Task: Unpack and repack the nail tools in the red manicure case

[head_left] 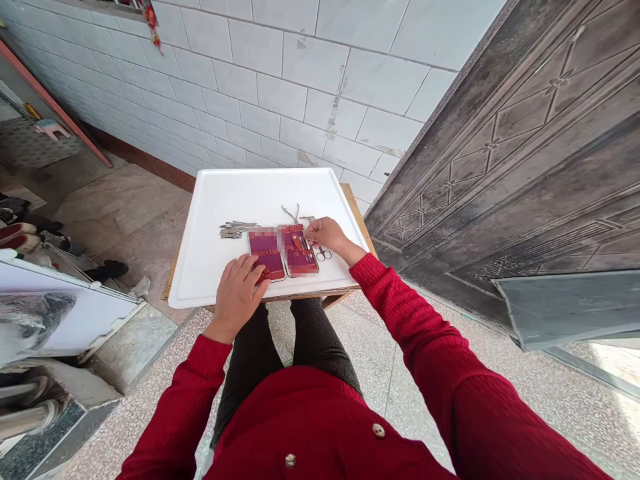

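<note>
An open manicure case with a purple lining and red trim lies on a white tray table. On its left half rests my left hand, fingers spread over the near left edge. My right hand is closed in a pinch at the upper right edge of the case; what the fingertips hold is too small to make out. Several slim tools sit in the loops of the right half. Small scissors lie just right of the case. Beyond it are cuticle nippers, and to the left a pile of metal tools.
The white tray top has a raised rim and stands on a wooden stand. A tiled wall is behind it, and a dark patterned door is at the right. Shoes and clutter lie at the left.
</note>
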{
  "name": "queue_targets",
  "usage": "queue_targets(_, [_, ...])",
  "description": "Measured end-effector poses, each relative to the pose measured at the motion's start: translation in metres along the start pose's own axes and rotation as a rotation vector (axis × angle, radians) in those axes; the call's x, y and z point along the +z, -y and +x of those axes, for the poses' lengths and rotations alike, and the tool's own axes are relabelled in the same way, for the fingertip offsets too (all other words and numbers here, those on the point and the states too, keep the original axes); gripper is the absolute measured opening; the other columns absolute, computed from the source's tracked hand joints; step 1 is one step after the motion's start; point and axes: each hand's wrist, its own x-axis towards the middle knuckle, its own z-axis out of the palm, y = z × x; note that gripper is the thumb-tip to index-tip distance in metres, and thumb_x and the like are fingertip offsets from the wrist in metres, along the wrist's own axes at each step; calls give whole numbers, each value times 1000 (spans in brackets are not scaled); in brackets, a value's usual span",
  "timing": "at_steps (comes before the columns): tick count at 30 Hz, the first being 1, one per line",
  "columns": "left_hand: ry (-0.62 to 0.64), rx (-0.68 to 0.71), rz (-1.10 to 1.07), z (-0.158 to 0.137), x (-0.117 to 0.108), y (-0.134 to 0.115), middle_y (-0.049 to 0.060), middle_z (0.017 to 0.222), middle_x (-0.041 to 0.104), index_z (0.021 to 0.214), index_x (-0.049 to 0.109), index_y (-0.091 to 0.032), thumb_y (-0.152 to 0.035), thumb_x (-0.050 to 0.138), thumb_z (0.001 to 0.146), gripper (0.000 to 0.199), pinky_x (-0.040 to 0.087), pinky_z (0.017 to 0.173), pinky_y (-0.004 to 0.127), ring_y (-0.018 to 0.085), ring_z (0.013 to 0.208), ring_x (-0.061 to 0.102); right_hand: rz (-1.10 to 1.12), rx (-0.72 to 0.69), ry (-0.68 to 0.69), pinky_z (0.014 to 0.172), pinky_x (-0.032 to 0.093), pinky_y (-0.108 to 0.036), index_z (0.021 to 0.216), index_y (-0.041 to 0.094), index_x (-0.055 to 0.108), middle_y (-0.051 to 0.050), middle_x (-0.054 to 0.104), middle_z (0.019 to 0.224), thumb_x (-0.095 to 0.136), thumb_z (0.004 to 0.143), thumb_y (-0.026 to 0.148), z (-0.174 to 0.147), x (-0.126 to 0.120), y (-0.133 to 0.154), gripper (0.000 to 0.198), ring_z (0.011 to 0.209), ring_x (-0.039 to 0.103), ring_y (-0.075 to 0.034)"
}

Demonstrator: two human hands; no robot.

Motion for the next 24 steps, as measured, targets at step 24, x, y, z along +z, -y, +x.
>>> queue_targets(24, [112, 144, -111, 14, 23, -48, 9, 142, 71, 132, 69, -19, -27, 50, 108, 31, 47, 116, 53, 33, 142, 57, -321, -150, -142, 66, 43, -22, 80, 16, 74, 0, 72, 74, 62, 90, 15, -1, 4, 6, 15, 72, 68, -15])
